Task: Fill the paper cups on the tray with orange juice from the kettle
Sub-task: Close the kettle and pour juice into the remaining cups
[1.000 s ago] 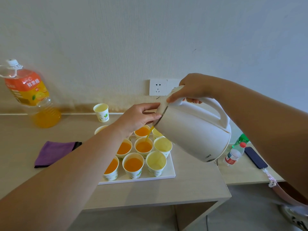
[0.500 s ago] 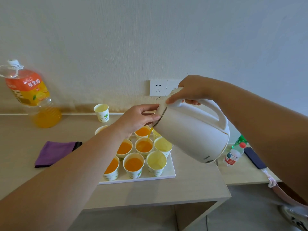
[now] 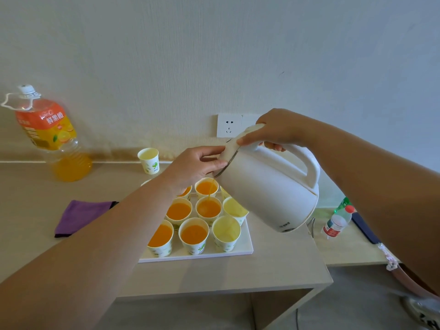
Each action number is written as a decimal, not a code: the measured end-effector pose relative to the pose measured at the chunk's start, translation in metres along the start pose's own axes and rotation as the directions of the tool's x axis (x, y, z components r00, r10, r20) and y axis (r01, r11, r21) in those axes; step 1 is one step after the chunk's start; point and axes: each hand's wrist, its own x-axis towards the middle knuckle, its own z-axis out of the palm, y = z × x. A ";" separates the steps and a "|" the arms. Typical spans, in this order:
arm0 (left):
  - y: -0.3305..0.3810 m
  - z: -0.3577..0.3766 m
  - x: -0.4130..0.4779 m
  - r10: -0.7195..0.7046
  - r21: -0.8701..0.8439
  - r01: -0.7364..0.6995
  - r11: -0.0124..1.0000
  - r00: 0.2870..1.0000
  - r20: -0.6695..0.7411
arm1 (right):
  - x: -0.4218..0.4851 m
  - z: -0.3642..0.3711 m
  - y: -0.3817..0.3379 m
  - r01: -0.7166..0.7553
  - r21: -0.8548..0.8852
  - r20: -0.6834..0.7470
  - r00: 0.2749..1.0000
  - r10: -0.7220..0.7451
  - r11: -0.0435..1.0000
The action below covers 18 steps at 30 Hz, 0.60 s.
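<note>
A white kettle (image 3: 269, 186) is tilted to the left above a white tray (image 3: 240, 252) of paper cups. My right hand (image 3: 278, 132) grips its handle at the top. My left hand (image 3: 197, 166) holds the kettle's lid edge near the spout. A thin stream of orange juice falls from the spout into the middle cup (image 3: 208, 209). Several cups on the left and in the middle hold juice. The cups of the right column, such as the front right cup (image 3: 226, 231), look empty; the far one is partly hidden by the kettle.
A lone paper cup (image 3: 148, 160) stands near the wall behind the tray. A large orange juice bottle (image 3: 51, 136) stands at the far left, a purple cloth (image 3: 81, 216) left of the tray. A small water bottle (image 3: 337, 221) and a dark phone (image 3: 362, 227) lie on the lower table at right.
The kettle has shifted slightly and tipped a bit more. The juice stream keeps falling into the middle cup, whose level has risen. Both hands keep their holds.
</note>
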 end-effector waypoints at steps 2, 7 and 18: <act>0.004 -0.002 0.001 0.035 0.054 -0.034 0.998 0.999 -0.019 | 0.001 0.000 0.005 -0.002 0.050 -0.017 1.000 0.002 0.999; 0.016 -0.002 0.003 0.134 0.199 -0.125 0.972 0.990 -0.033 | 0.001 -0.002 0.015 0.000 0.156 -0.061 0.998 0.009 0.988; 0.027 0.014 0.022 0.157 0.250 -0.161 0.955 0.987 0.036 | 0.000 -0.007 0.037 -0.018 0.187 -0.109 0.993 0.039 0.982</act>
